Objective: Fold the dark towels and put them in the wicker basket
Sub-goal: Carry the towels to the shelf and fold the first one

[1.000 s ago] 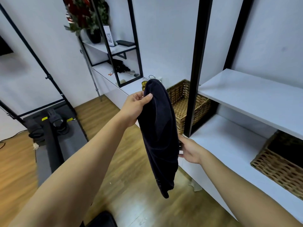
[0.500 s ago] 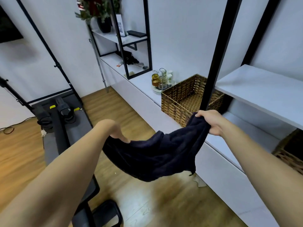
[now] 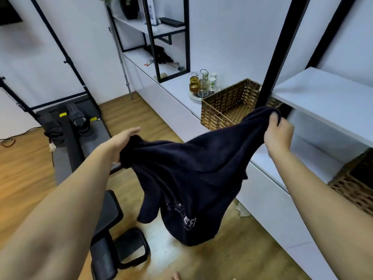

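Observation:
A dark navy towel (image 3: pixel 189 170) with pale lettering hangs stretched in the air between my two hands, its lower part drooping toward the floor. My left hand (image 3: pixel 123 140) holds its left end, thumb extended, the fingers hidden under the cloth. My right hand (image 3: pixel 279 133) pinches the right corner, raised just in front of the wicker basket (image 3: pixel 228 104). That basket stands on the low white shelf, its inside looking bare. A second wicker basket (image 3: pixel 355 184) with something dark inside sits at the far right.
A black shelf post (image 3: pixel 276 57) rises right behind the basket. A tray of glasses (image 3: pixel 201 85) stands left of the basket. An upper white shelf (image 3: pixel 331 96) juts out at right. A black bench (image 3: pixel 105 219) and exercise machine (image 3: pixel 68 126) occupy the wooden floor at left.
The towel went from hanging bunched in front of me to being spread wide between my hands. My right hand rose to the basket; my left dropped lower, and more of the towel now hangs unfolded.

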A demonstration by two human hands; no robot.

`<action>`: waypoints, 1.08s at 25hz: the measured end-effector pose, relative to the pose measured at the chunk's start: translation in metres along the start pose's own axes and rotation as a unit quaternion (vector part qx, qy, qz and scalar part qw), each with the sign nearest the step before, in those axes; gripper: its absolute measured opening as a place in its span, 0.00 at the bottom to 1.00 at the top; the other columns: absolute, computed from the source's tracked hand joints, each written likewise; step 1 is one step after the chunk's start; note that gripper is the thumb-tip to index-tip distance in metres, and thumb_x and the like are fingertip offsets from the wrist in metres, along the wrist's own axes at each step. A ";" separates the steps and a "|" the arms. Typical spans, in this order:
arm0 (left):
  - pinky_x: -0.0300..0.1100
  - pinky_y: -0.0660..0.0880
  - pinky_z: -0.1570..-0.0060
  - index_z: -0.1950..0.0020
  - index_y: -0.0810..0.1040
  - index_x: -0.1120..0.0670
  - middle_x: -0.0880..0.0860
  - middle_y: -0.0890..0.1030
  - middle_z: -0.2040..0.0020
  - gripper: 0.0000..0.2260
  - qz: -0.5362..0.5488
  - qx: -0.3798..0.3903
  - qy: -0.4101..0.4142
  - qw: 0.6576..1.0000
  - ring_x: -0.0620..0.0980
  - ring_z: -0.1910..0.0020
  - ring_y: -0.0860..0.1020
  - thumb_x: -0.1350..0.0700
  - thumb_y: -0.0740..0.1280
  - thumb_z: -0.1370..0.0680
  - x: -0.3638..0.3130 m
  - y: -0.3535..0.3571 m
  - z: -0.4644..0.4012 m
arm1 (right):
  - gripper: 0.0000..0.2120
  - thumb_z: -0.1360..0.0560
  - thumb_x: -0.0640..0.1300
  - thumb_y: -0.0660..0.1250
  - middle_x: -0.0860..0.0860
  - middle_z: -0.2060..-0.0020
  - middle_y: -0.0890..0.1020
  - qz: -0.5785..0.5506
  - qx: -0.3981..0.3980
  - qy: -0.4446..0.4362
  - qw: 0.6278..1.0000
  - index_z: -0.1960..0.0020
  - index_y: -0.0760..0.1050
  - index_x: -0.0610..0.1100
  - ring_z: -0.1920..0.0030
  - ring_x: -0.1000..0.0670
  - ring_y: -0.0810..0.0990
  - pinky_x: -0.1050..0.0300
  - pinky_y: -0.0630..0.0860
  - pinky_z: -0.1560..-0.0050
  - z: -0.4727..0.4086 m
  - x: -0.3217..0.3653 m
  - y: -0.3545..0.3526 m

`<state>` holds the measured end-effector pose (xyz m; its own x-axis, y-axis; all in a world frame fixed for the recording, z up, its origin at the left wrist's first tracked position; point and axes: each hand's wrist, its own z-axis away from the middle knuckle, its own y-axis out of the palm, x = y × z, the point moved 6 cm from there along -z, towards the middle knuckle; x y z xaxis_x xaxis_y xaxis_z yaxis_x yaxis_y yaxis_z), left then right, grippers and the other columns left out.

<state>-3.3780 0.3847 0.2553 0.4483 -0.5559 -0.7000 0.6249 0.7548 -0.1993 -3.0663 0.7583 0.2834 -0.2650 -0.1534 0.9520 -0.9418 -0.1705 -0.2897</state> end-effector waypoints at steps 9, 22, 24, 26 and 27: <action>0.46 0.71 0.59 0.50 0.74 0.54 0.56 0.74 0.52 0.12 -0.029 -0.213 0.107 0.971 0.54 0.60 0.73 0.52 0.54 0.15 0.009 -0.044 -0.027 | 0.16 0.27 0.26 0.58 0.44 0.58 0.80 -0.078 0.282 0.179 0.939 0.57 0.76 0.45 0.58 0.44 0.79 0.54 0.75 0.56 0.034 -0.048 0.048; 0.43 0.64 0.68 0.56 0.73 0.60 0.56 0.73 0.63 0.08 -0.257 -0.212 0.142 0.932 0.54 0.67 0.70 0.57 0.64 0.20 0.050 -0.090 -0.046 | 0.18 0.23 0.55 0.63 0.46 0.54 0.78 0.085 0.124 0.258 0.954 0.45 0.72 0.40 0.54 0.44 0.78 0.50 0.74 0.52 0.076 -0.067 0.051; 0.42 0.63 0.71 0.60 0.72 0.60 0.55 0.71 0.66 0.13 -0.304 -0.231 0.145 0.913 0.53 0.70 0.69 0.54 0.65 0.19 0.044 -0.104 -0.047 | 0.11 0.30 0.46 0.67 0.42 0.55 0.80 0.126 0.177 0.209 0.953 0.52 0.76 0.40 0.56 0.41 0.79 0.52 0.74 0.58 0.080 -0.061 0.061; 0.45 0.66 0.73 0.59 0.77 0.64 0.58 0.73 0.69 0.18 -0.388 -0.217 0.118 0.888 0.56 0.71 0.71 0.51 0.65 0.18 0.044 -0.113 -0.048 | 0.07 0.28 0.38 0.62 0.40 0.57 0.80 0.265 0.223 0.071 0.935 0.55 0.78 0.38 0.56 0.38 0.79 0.54 0.72 0.59 0.084 -0.046 0.069; 0.48 0.69 0.71 0.54 0.79 0.67 0.62 0.77 0.65 0.20 -0.423 -0.208 0.103 0.876 0.59 0.68 0.74 0.49 0.64 0.17 0.045 -0.116 -0.048 | 0.09 0.26 0.36 0.60 0.42 0.56 0.81 0.314 0.215 -0.009 0.925 0.53 0.79 0.39 0.54 0.39 0.78 0.54 0.72 0.56 0.087 -0.038 0.073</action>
<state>-3.4613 0.2890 0.2140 -0.2143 -0.9353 -0.2816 0.3707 0.1889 -0.9093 -3.1072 0.6674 0.2172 -0.7246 -0.3700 0.5814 -0.4326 -0.4124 -0.8017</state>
